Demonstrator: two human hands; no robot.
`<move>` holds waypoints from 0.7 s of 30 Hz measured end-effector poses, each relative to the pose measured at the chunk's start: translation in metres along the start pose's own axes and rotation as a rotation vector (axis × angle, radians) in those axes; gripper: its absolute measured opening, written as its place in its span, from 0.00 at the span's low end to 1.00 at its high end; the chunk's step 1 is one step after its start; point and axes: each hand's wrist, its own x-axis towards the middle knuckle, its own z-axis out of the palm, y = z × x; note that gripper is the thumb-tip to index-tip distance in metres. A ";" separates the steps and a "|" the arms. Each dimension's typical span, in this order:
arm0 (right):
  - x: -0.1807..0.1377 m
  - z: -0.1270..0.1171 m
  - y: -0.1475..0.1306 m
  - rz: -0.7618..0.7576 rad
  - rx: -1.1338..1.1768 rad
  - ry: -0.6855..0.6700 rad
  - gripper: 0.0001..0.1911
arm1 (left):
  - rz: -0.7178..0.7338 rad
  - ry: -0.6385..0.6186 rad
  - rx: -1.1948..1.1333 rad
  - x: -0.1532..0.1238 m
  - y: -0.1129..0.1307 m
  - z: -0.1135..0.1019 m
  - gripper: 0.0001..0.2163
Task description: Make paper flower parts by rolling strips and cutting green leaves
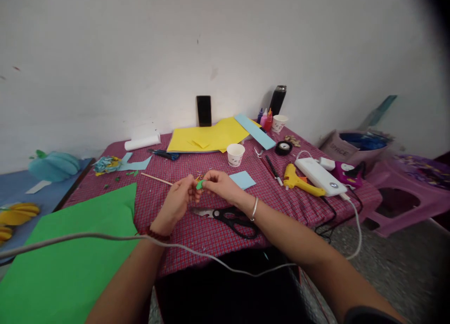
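Observation:
Over the checked tablecloth my two hands meet. My left hand (179, 196) is closed around a thin wooden stick (156, 178), whose bare end points out to the left. Small yellow bits (198, 178) show between the hands, partly hidden by fingers. Pinched in the fingertips of my right hand (220, 185) is a small green paper piece (199, 184), held against the left fingers. Just below the hands lie black-handled scissors (232, 218). A light blue paper square (243, 179) rests beyond my right wrist.
A large green sheet (87, 239) covers the left front. A white cable (116, 237) crosses in front of my forearms. Paper cups (235, 156), yellow sheets (211, 134), a yellow glue gun (302, 181), a white power bank (319, 176) and black tape (283, 148) are around.

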 end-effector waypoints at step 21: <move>-0.001 -0.003 -0.005 0.016 0.104 0.051 0.12 | 0.150 0.057 0.187 0.002 -0.003 -0.004 0.09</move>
